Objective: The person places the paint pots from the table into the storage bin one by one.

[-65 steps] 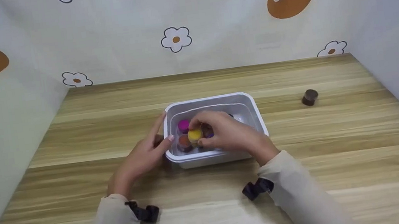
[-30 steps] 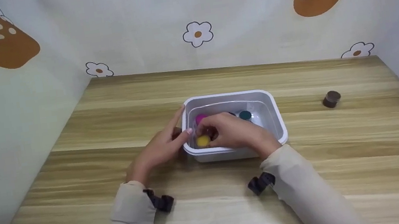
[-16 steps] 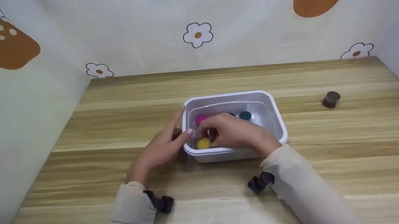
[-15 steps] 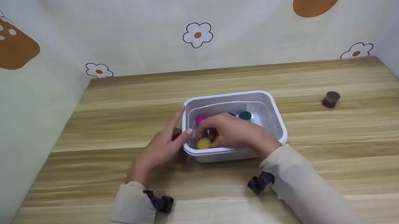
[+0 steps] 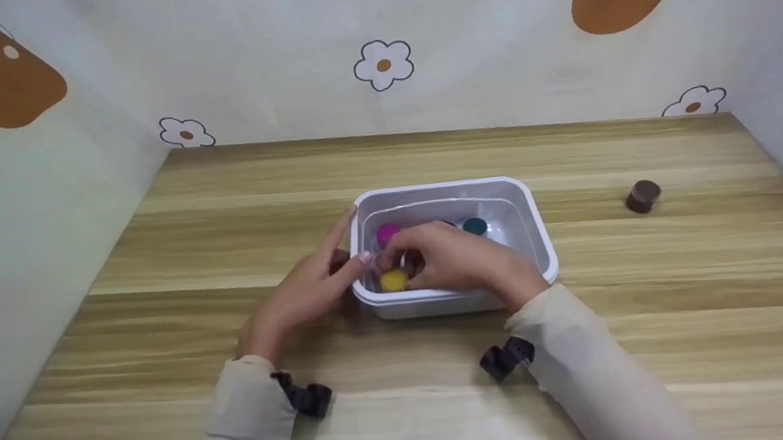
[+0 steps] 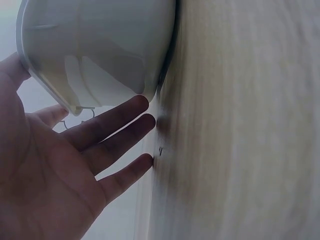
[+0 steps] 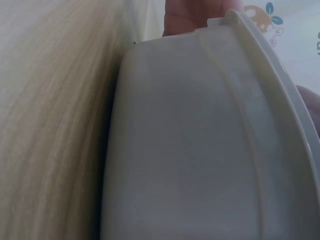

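Note:
In the head view my right hand reaches down into a white plastic box. Its thumb and fingers pinch a small round pot with a yellow top in the near left corner. My left hand touches the box's left rim with thumb and forefinger. Seen from the left wrist, its other fingers stretch out loosely beside the box wall. A magenta pot and a dark teal pot sit at the back inside. The right hand hides part of the box's contents.
A small dark brown pot stands alone on the wooden table, right of the box. Behind the table hangs a printed cloth with flowers and orange fruit. Black wrist cameras sit on both sleeves.
The right hand has lowered the yellow-topped pot into the near left corner, over where a reddish pot showed. The teal pot has come into sight. The head view has shifted slightly.

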A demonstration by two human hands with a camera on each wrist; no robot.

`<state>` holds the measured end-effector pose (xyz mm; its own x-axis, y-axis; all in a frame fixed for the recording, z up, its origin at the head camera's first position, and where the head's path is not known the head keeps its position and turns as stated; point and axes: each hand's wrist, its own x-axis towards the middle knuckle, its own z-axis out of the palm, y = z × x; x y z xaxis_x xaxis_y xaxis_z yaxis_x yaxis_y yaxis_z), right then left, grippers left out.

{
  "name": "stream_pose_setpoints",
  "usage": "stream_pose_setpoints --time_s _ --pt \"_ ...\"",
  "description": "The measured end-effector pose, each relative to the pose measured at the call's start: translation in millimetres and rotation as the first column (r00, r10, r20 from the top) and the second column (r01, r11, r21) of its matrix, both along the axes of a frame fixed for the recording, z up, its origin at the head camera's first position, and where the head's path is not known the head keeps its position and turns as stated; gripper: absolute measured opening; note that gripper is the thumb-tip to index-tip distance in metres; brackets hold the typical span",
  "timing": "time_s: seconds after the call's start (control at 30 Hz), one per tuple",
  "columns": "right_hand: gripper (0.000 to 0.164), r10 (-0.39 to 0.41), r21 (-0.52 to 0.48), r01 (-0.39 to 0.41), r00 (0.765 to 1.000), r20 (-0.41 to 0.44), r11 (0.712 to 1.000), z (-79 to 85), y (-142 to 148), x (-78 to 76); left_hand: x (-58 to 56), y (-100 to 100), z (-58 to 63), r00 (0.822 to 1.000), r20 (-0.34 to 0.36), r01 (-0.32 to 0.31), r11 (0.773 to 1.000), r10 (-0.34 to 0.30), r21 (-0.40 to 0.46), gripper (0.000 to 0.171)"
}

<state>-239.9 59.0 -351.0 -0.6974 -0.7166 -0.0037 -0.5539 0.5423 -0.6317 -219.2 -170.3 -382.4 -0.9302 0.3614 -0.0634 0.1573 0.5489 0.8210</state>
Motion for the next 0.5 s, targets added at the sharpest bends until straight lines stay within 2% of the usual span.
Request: stream_pose_setpoints --time_s 0.23,0.5 --pt "0.030 -0.025 0.057 0.023 0.999 0.029 0.998 3.1 -2.6 0.7 1.9 -1.0 -3.0 1.000 -0.001 -0.007 1.000 0.007 0.006 0.074" --pt "0.035 -0.014 0.119 0.014 1.000 0.002 0.993 6.7 -4.1 1.5 1.4 -0.6 1.4 1.000 -0.006 -0.007 1.000 0.007 -0.006 0.073"
